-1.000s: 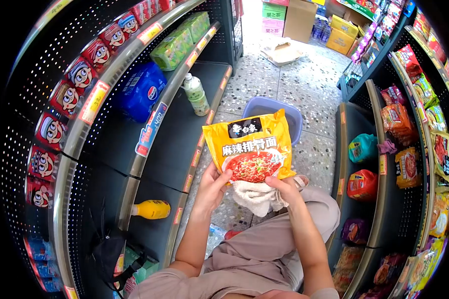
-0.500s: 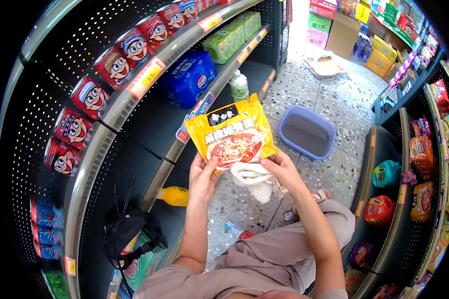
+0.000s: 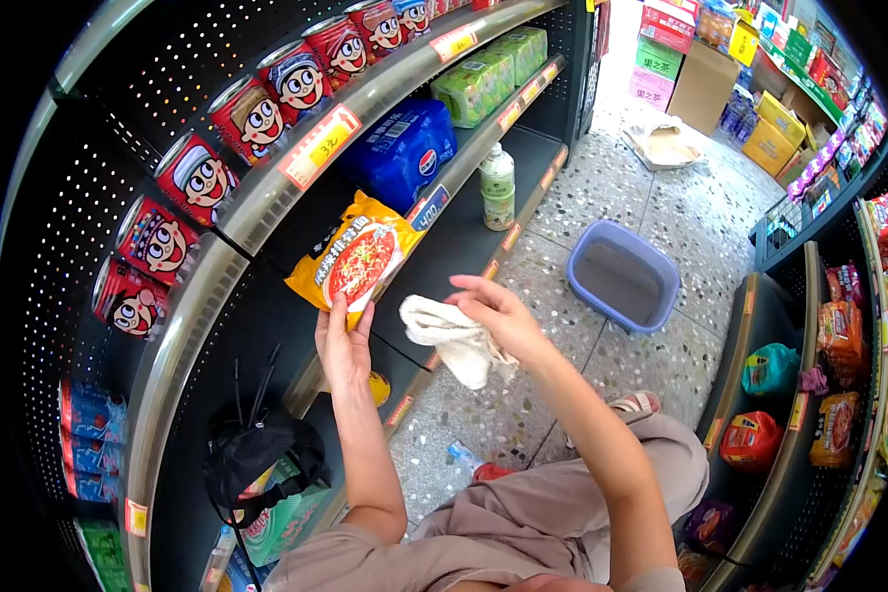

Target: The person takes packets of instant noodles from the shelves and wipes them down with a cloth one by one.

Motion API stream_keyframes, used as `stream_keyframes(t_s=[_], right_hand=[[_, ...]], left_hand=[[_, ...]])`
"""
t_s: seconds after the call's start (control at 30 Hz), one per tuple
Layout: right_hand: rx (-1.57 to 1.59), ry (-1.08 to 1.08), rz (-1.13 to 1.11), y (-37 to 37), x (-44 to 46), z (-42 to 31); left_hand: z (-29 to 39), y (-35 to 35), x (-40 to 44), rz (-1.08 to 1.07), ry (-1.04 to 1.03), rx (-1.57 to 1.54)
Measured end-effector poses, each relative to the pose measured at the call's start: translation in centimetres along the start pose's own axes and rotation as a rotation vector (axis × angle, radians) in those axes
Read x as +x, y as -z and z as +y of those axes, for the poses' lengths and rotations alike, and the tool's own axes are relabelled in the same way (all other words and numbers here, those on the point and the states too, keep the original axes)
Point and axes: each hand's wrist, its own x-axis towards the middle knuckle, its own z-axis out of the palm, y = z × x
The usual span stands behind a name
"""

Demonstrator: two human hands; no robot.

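Observation:
My left hand (image 3: 346, 340) grips the lower edge of a yellow noodle packet (image 3: 358, 259), which is tilted in front of the left shelf, near the blue Pepsi pack (image 3: 401, 154). A crumpled white cloth (image 3: 456, 338) hangs from my right hand (image 3: 496, 314), whose fingers are bent around it. My right hand is apart from the packet. Behind the cloth, at the left, a yellow bottle (image 3: 378, 388) is partly hidden by my left wrist. A green-labelled bottle (image 3: 498, 187) stands upright on the lower shelf.
A purple basin (image 3: 623, 276) of greyish water sits on the floor. Red cans (image 3: 263, 116) line the upper left shelf, a black bag (image 3: 261, 459) lies low at the left. Noodle packets (image 3: 836, 426) fill the right shelves. Cardboard boxes (image 3: 703, 87) stand at the back.
The packet has moved left toward the shelf in my left hand. My right hand has let go of it and keeps the cloth. The view has turned toward the left shelf.

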Motion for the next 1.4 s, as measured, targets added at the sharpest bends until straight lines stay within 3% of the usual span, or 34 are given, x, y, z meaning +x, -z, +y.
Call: stream_keyframes(t_s=[0.23, 0.63, 0.87, 0.93, 1.2, 1.27, 1.4], right_hand=[[0.168, -0.034, 0.206, 3.4, -3.6, 1.6], [0.160, 0.006, 0.304, 5.3, -7.2, 2.2], [0.388, 0.049, 0.392, 7.6, -10.1, 2.9], [0.437, 0.078, 0.448, 7.8, -11.4, 1.9], [0.640, 0.378, 0.665, 11.5, -19.6, -0.3], [0.682, 0.467, 0.686, 12.7, -22.8, -1.2], [0.494, 0.622, 0.951, 14.7, -30.3, -3.5]], left_hand=[[-0.2, -0.3, 1.1, 0.007, -0.034, 0.050], [-0.2, 0.5, 1.8, -0.063, 0.102, -0.094], [-0.9, 1.1, 1.2, -0.132, 0.111, -0.132], [-0.8, 1.3, 0.8, -0.196, 0.044, -0.074], [-3.9, -4.0, -7.6, 0.024, -0.211, 0.366], [-6.3, -5.7, -10.0, -0.062, -0.238, 0.431], [-11.5, -9.7, -13.9, -0.416, 0.038, 0.377]])
